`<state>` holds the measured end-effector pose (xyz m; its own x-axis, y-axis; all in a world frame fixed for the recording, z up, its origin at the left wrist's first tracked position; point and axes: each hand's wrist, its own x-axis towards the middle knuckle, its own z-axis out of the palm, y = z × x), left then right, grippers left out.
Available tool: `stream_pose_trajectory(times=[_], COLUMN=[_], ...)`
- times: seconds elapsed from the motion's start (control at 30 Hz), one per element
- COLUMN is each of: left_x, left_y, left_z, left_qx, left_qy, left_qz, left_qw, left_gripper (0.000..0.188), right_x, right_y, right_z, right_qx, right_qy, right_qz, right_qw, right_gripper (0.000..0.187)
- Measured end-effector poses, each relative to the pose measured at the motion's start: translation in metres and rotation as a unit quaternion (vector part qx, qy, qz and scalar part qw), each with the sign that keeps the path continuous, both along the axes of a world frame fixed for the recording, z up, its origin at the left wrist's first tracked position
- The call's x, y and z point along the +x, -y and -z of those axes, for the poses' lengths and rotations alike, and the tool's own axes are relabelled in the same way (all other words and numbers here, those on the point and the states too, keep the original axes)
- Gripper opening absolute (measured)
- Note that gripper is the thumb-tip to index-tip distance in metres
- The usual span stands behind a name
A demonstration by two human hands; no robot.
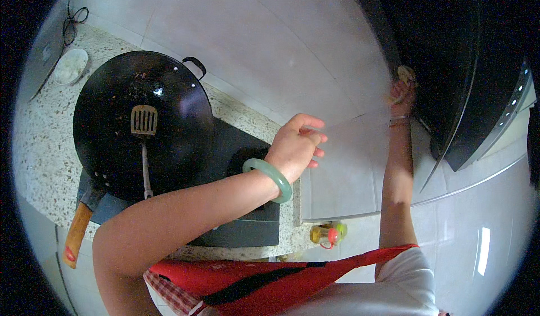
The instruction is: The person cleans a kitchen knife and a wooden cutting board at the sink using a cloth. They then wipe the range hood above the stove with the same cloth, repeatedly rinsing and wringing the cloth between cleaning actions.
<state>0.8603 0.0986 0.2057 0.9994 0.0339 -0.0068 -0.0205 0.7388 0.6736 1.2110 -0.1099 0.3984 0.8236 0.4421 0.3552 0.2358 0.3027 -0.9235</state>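
Note:
My left hand [298, 147], a green bangle [269, 176] round its wrist, hangs in the air right of the wok. Its fingers are loosely bent and apart, and nothing shows in them. Up at the right, my right hand [401, 95] is closed on a crumpled pale cloth [406, 75], against the dark range hood [444, 63] where it meets the tiled wall. A black wok [180, 113] sits on the dark cooktop [242, 231], some browned bits inside. A slotted spatula [144, 122] rests in it, its handle partly hidden behind my left forearm.
The wok's wooden handle [77, 237] sticks out at the lower left. A white dish [71, 66] stands on the speckled counter [50, 130] by the back corner, near a dark cord [70, 28]. Small jars with a red lid [332, 237] and a green lid [341, 229] are beside the cooktop.

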Motion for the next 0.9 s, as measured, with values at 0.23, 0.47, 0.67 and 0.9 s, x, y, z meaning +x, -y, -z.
stream_pose_trajectory(times=[0.23,0.47,0.67,0.9], left_x=[0.002,0.007,-0.007,-0.033], left_y=[0.011,0.001,-0.011,-0.043], left_z=[-0.002,-0.002,-0.009,-0.007], left_qx=[0.002,0.010,0.023,0.017], left_qy=[0.014,0.012,0.014,0.018], left_qz=[0.013,0.005,0.007,-0.015], left_qw=[1.000,1.000,1.000,1.000], left_gripper=[0.028,0.027,0.028,0.029], right_x=[0.023,0.002,-0.007,-0.005], right_y=[0.094,0.033,-0.011,-0.081], right_z=[-0.001,0.003,-0.002,0.002], right_qx=[-0.011,0.097,0.075,-0.019], right_qy=[0.111,-0.094,-0.101,-0.047], right_qz=[0.192,0.115,-0.032,-0.153], right_qw=[0.975,0.984,0.992,0.987], right_gripper=[0.025,0.022,0.029,0.037])
